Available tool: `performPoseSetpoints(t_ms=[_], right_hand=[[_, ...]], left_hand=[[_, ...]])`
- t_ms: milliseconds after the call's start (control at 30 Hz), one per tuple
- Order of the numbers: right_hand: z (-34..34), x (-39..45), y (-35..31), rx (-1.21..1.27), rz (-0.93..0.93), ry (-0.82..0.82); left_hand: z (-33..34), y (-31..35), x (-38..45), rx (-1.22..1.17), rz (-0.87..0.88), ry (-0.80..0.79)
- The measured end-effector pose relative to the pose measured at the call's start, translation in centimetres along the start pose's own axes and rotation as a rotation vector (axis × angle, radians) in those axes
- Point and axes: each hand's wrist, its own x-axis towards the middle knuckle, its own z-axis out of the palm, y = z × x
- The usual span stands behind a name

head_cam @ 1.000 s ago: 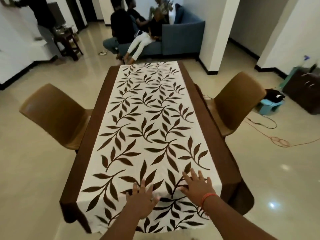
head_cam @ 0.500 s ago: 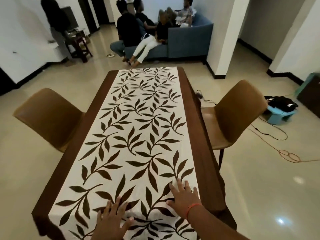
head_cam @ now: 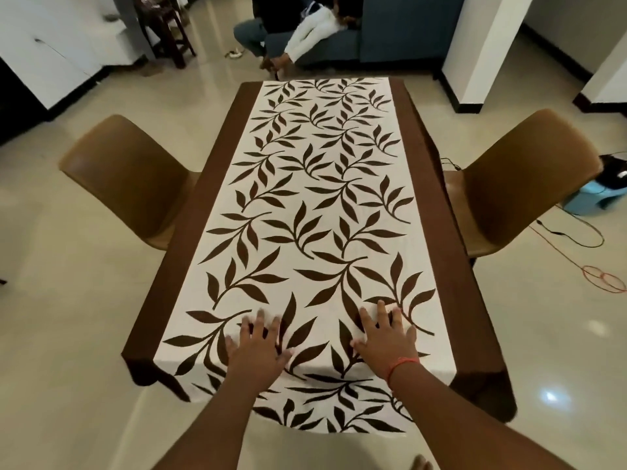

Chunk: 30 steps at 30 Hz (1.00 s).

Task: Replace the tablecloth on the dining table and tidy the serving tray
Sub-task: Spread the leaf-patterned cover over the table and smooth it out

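The tablecloth [head_cam: 315, 212], white with a brown leaf print and broad brown borders, lies spread over the full length of the dining table [head_cam: 437, 232] at the centre of the view. Its near end hangs over the table edge at 6 o'clock.

Change since one second ago: both hands have stayed flat on the near end of the cloth. The left hand [head_cam: 258, 347] has shifted outward toward 7 o'clock. The right hand [head_cam: 386, 337] sits at about 5 o'clock of the table centre. The view has also swung, so part of the apparent shift is camera motion.

Hand state: both hands are spread, fingers straight, palms pressed on the fabric. Neither grips anything. The motion blur on the left hand suggests a sweeping stroke.

Judgement: the cloth is already laid; the current step is smoothing. No large wrinkle is visible.

Surroundings: one brown chair [head_cam: 135, 184] stands at 9 o'clock, a second chair [head_cam: 519, 178] at 3 o'clock. A blue sofa [head_cam: 390, 32] with seated people stands at 12 o'clock. No serving tray is in view, so that part of the task appears outstanding.
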Motion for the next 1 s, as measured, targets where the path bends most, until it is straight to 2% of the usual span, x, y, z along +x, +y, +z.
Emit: performPoseSetpoints(t_ms=[200,1000], right_hand=[[1.6,0.1,-1.5,-0.005,0.040,0.029],[0.5,-1.1,-1.6,0.011,0.046,-0.053]], left_hand=[[1.1,-2.4,-0.1,-0.001,-0.011,0.004],[3.0,-2.0,-0.9,-0.044,-0.031,0.014]])
